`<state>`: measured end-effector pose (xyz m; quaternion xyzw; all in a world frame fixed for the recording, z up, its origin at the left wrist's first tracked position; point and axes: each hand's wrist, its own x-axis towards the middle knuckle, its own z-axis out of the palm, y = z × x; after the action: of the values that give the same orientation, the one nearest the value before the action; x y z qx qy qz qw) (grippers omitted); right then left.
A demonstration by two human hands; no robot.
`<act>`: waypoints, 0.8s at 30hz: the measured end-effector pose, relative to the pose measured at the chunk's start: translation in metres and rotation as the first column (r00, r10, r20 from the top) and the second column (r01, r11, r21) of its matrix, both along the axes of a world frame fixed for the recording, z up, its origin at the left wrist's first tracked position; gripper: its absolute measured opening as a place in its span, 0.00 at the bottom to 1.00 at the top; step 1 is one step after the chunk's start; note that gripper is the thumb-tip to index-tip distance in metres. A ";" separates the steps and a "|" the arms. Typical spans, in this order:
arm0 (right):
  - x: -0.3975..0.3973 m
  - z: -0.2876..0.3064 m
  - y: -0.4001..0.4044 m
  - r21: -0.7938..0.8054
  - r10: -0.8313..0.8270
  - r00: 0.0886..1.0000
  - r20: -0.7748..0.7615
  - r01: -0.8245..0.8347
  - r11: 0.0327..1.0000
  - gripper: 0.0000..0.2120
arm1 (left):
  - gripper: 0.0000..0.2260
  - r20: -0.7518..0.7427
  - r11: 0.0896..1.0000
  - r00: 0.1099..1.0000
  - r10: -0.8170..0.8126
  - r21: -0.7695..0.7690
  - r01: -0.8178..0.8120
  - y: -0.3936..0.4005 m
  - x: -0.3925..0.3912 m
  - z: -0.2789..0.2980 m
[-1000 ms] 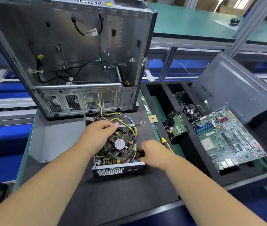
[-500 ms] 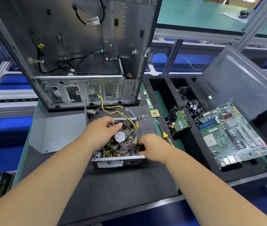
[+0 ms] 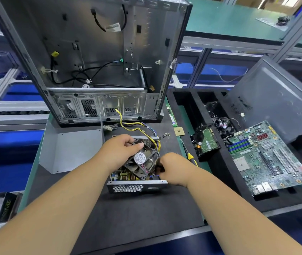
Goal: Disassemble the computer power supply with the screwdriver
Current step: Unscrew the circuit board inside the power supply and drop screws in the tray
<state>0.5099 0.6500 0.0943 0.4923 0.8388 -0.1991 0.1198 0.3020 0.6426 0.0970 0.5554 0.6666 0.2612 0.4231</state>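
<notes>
The opened power supply (image 3: 128,187) lies on the dark mat, its perforated front wall facing me and its circuit board showing. A black fan (image 3: 142,160) with a white round label sits tilted over the board. My left hand (image 3: 118,150) grips the fan's upper left corner. My right hand (image 3: 173,168) has its fingers curled at the fan's right edge, pinching something small and dark there; what it is cannot be made out. The screwdriver (image 3: 190,157) with a yellow and black handle lies on the mat just right of my right hand. Yellow and black cables (image 3: 137,128) run from the supply.
An empty computer case (image 3: 95,57) stands upright behind the supply. A grey metal cover (image 3: 69,150) lies at left. Loose screws (image 3: 165,135) and a processor chip (image 3: 179,131) lie behind. A black foam tray (image 3: 225,181) at right holds a motherboard (image 3: 268,157), a hard drive (image 3: 208,142) and a side panel (image 3: 275,100).
The fan has tipped up further and swung a little clockwise under my left hand. My right hand has stayed at the fan's right edge. The camera has tilted slightly.
</notes>
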 end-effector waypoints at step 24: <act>-0.006 0.003 -0.004 -0.068 -0.110 0.994 0.012 0.111 0.992 0.12 | 0.10 -0.020 0.999 0.999 -0.025 0.047 0.026 0.000 0.001 -0.011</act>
<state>0.5037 0.6461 0.0974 0.5342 0.8025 -0.2323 0.1288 0.3025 0.6429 0.0857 0.5761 0.6573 0.2659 0.4067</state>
